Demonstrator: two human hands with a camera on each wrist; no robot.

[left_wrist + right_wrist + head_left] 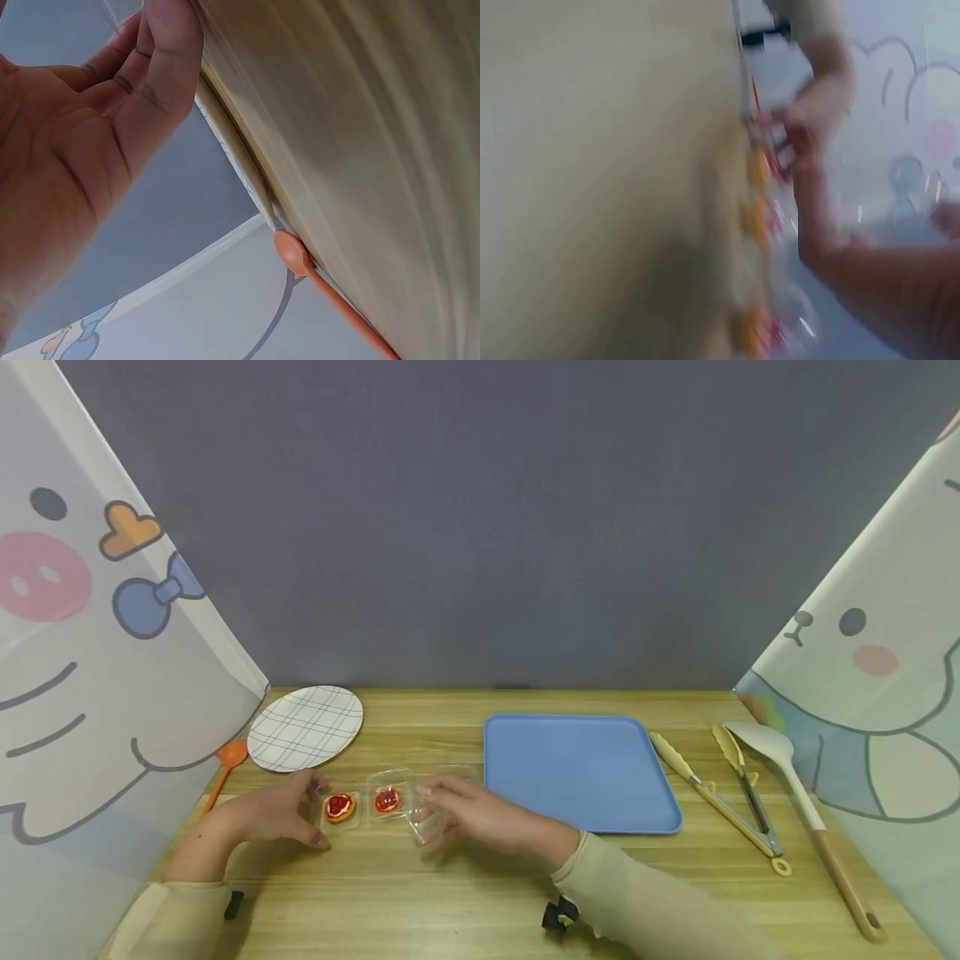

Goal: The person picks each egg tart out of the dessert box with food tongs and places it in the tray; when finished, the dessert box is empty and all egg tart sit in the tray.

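Beside the orange spoon (pixel 234 754) and in front of the checked plate (pixel 307 727), the left grip (pixel 279 810) curves its fingers at the edge of a clear box (pixel 352 820) on the surface (pixel 360 902); whether it pinches the box I cannot tell, but inside sits a tart (pixel 340 807) with a golden-orange base, white creamy rim and glossy red top. Just to the right, a second box (pixel 390 774) holds another tart (pixel 387 799), also shiny red on top. Next, the right grip (pixel 465 814) bends its fingers over clear plastic (pixel 415 831), its hold impossible to tell, near the blue tray (pixel 577 777).
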